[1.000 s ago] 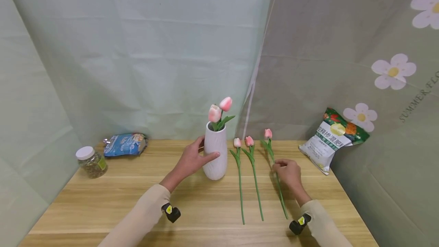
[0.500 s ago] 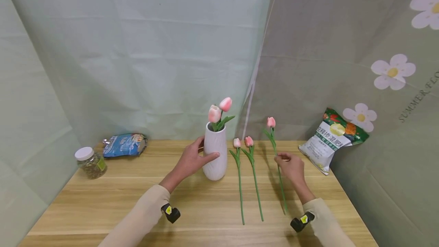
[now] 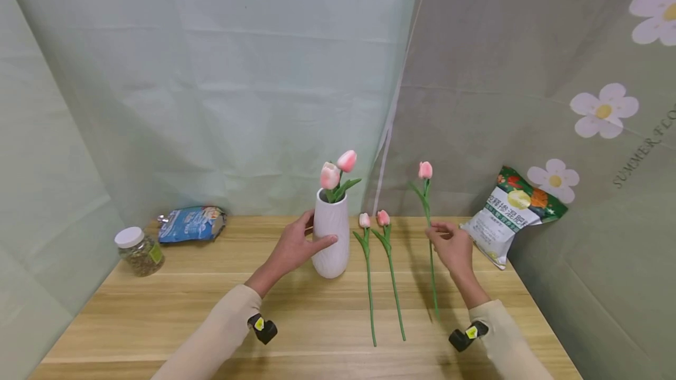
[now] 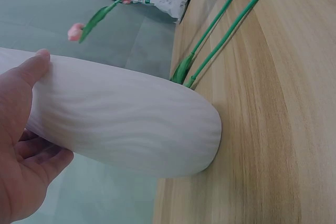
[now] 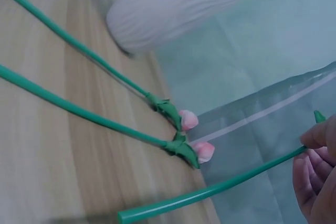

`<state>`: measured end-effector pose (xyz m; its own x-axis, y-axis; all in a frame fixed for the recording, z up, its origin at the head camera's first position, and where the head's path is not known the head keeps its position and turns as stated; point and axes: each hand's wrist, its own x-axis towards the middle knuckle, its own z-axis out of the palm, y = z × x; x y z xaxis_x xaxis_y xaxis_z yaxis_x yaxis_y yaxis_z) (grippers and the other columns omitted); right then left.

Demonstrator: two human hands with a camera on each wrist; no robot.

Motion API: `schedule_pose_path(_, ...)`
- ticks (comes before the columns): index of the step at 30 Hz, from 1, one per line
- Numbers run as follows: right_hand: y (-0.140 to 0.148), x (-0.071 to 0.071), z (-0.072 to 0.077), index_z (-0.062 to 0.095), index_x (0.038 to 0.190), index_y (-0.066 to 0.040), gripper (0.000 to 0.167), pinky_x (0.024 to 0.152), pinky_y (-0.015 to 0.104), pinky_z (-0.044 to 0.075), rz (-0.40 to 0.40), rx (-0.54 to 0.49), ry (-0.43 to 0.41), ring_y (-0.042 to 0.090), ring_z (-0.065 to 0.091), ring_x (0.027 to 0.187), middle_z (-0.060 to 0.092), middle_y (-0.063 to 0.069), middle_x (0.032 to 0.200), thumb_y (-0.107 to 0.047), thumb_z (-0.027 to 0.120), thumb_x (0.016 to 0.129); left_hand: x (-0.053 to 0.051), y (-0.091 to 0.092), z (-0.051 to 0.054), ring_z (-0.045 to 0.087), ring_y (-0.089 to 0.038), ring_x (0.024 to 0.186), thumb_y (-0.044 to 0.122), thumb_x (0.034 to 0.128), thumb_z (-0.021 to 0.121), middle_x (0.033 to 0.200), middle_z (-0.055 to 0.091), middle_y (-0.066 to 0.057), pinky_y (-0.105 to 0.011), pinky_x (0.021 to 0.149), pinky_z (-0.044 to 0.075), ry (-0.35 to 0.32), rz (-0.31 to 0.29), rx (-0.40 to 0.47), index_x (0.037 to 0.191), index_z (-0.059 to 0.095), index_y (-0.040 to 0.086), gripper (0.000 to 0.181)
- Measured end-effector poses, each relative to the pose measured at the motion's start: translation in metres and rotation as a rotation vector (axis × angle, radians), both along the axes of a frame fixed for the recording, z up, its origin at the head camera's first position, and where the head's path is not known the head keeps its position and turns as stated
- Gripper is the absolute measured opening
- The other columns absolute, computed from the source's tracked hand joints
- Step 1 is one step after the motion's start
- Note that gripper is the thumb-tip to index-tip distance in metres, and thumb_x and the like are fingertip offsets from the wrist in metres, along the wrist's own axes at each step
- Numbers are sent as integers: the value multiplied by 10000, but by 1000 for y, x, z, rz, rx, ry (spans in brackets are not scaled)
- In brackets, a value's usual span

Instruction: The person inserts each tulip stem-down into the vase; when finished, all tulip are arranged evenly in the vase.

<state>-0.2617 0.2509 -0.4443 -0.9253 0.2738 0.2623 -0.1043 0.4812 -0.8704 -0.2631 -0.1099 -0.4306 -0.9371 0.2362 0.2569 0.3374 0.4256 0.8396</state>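
Note:
My left hand grips a white ribbed vase, thumb on the near side and fingers round the far side. The vase stands upright on the table, holding two pink tulips. Between thumb and fingers, my right hand pinches the green stem of another pink tulip. That tulip is raised nearly upright, and the right wrist view shows the cut end of its stem angled past the hand. Two more tulips, a paler one and a pinker one, lie side by side right of the vase.
On the wooden table, a lidded jar and a blue packet sit at the left. A white and green bag leans on the cloth wall at the right, behind my right hand. Cloth walls border the back.
My right hand has lifted the third tulip off the table, carrying it up and slightly right, and its stem has tilted more upright. The left hand and vase stay put.

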Motion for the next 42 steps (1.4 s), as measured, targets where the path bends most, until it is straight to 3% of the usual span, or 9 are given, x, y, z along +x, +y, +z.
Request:
schedule_pose_path(15,-3,-7,31,751,1128,6,264,603,169,592,-1,-49,129,-40,641,726,738,192,1038,-170,762,932,-1,0,0,587,-300,1289,435,867,819,1391,603,-147,-471,1084,512,-2,3,1,1475,470,67,793)
schedule_pose_path(24,-9,-4,53,739,1144,19,299,659,277,635,18,-111,181,5,659,758,724,197,1062,-193,769,935,-2,0,0,578,-305,1303,446,867,816,1406,593,-152,-486,1090,504,-5,5,-2,1483,461,66,806)
schedule_pose_path(32,-16,-2,67,745,1149,-5,304,663,184,611,18,-170,212,16,665,780,726,170,1052,-198,788,918,-1,-1,-1,574,-314,1307,429,869,818,1415,587,-161,-505,1091,499,-8,8,-3,1492,453,64,809)
schedule_pose_path(37,-19,-2,74,744,1148,-8,288,659,178,603,18,-181,223,10,668,781,732,75,1010,-172,789,915,-1,-1,-2,576,-303,1305,424,873,817,1411,590,-152,-499,1090,502,-15,8,0,1493,455,70,800)
schedule_pose_path(42,-22,0,81,743,1132,-5,305,672,173,599,34,-170,255,29,680,795,738,69,1009,-208,797,910,-3,-1,-4,576,-298,1306,427,873,816,1406,594,-146,-498,1092,500,-18,6,0,1486,464,76,790)
